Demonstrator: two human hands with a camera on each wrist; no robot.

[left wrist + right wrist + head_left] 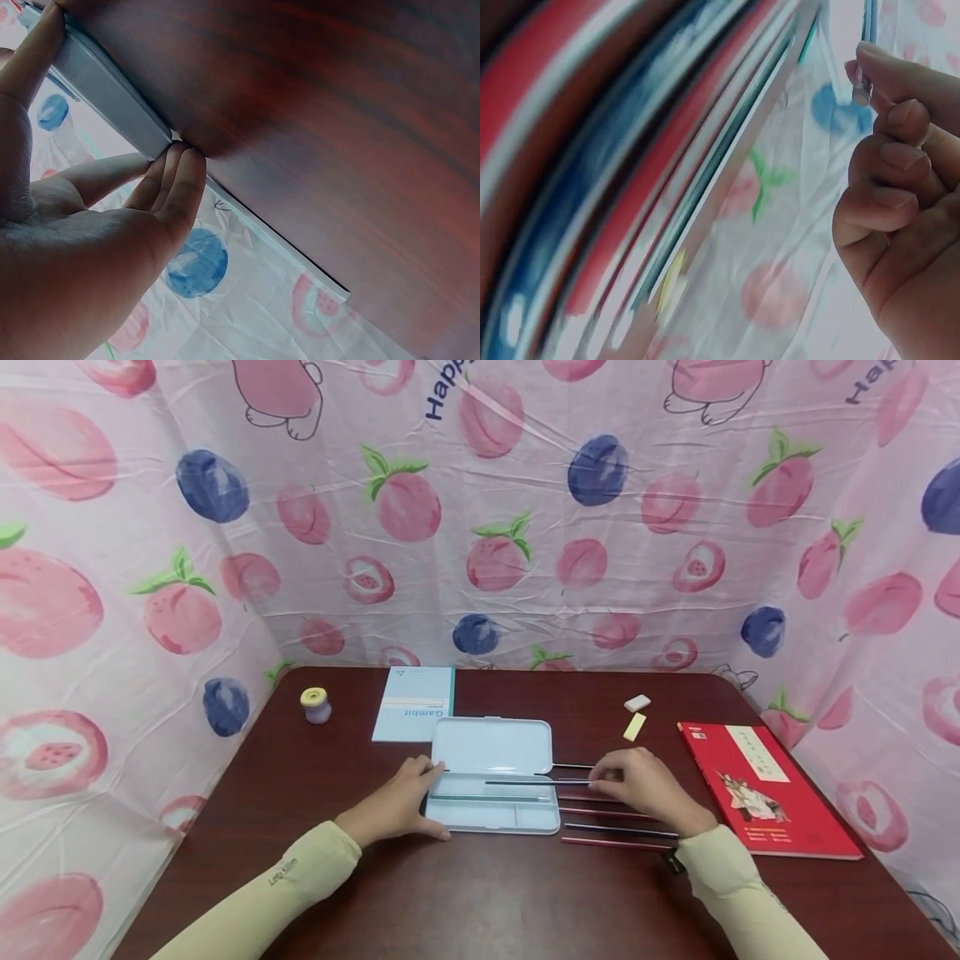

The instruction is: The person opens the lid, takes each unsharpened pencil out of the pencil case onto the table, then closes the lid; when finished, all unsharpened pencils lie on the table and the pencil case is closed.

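Observation:
A pale blue pencil case (480, 817) lies open on the table, its lid (491, 745) folded back. My left hand (396, 800) holds the case at its left end, thumb at the near corner and fingers by the hinge; the left wrist view shows the case's side wall (112, 94) between them. My right hand (643, 785) pinches a dark pencil (525, 783) near its end, the other end reaching over the case. In the right wrist view the pinched end (861, 96) shows between thumb and fingers. One light-coloured pencil (487, 797) lies inside the case.
Several red and dark pencils (621, 830) lie side by side right of the case. Behind are a Gambit notebook (408, 693), a white eraser (637, 702) and a yellow block (634, 727). A red book (757, 793) lies right, a yellow-topped container (316, 706) stands left.

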